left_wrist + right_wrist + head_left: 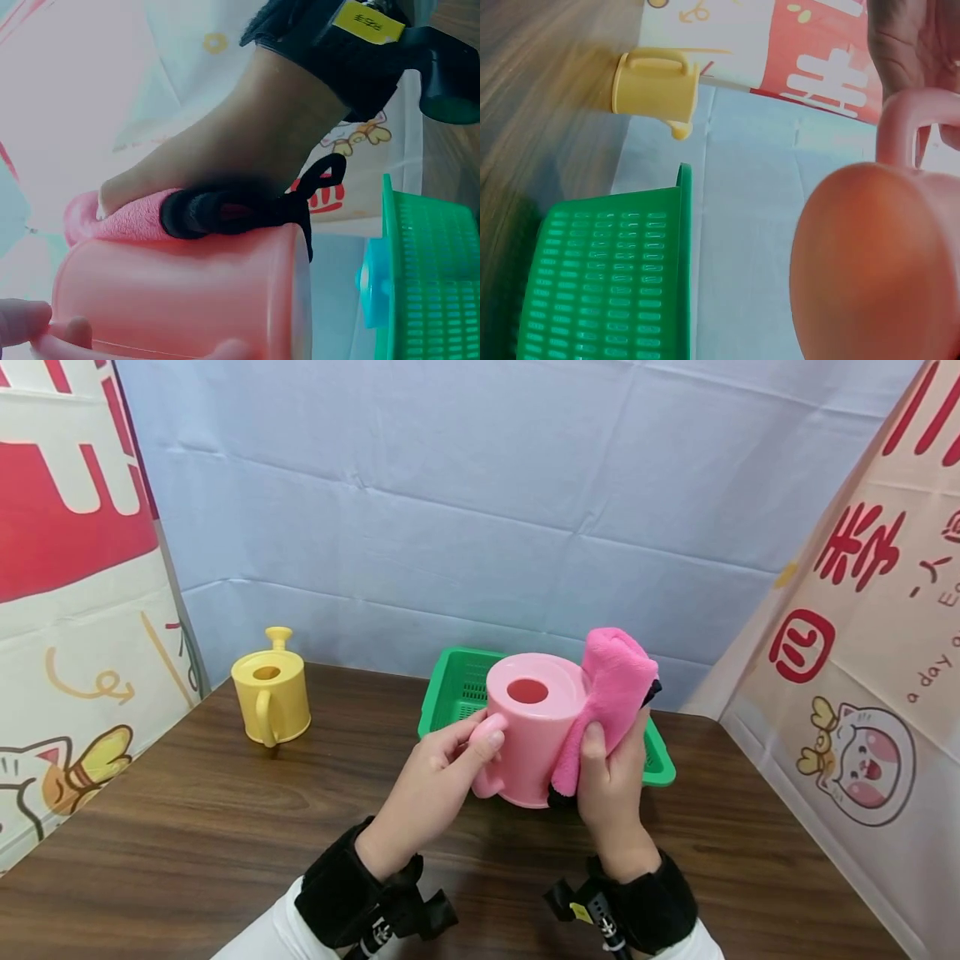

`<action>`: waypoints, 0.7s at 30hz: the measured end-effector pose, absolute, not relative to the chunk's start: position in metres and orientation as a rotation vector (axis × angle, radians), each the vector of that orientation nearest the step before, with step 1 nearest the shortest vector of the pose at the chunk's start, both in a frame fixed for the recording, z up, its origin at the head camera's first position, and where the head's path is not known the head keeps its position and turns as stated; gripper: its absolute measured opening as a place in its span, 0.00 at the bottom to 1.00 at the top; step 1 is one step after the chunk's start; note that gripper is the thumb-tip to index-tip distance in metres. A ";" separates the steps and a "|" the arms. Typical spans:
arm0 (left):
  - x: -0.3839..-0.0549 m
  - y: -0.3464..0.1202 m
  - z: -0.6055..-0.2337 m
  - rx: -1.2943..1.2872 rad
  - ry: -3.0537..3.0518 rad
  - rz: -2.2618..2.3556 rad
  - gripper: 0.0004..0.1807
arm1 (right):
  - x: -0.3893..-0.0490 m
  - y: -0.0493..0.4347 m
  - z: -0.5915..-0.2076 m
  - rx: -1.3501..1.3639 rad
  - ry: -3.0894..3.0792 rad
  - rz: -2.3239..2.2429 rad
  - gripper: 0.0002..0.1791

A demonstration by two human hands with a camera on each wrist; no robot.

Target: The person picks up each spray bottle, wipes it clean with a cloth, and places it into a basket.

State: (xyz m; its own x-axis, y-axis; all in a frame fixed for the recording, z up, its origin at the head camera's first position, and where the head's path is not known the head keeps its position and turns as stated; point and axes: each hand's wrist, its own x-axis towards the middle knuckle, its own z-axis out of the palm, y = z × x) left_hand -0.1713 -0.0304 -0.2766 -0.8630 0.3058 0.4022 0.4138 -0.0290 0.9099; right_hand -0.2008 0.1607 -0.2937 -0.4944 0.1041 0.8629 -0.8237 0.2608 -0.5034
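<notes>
My left hand (442, 768) grips the handle of a pink watering can (525, 752), its thumb over the handle's top. The can is held up in front of the green basket, round hole uppermost. Against its right side my right hand (613, 777) holds a folded fluffy pink cloth (618, 685) with black trim, thumb pressed on the fabric. A black loop (328, 172) hangs from the cloth in the left wrist view. From the right wrist view the can's smooth round base (877, 262) shows. Cloth and right hand hide the can's far right side.
A yellow watering can (272, 702) stands at the table's back left. Behind the pink can a green slotted basket (457, 689) sits on the brown wooden table (225, 827); a blue item (373, 283) shows at its rim. Cloth sheets (465, 510) hang around the table.
</notes>
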 end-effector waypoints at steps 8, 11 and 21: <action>-0.171 -0.030 -0.277 -0.796 -2.079 -2.089 0.12 | -0.200 0.157 -0.294 0.666 -1.725 1.245 0.33; -0.171 -0.030 -0.277 -0.794 -2.062 -2.106 0.12 | -0.199 0.156 -0.295 0.655 -1.742 1.223 0.34; -0.170 -0.030 -0.277 -0.731 -1.944 -2.265 0.17 | -0.198 0.147 -0.295 0.601 -1.788 0.865 0.40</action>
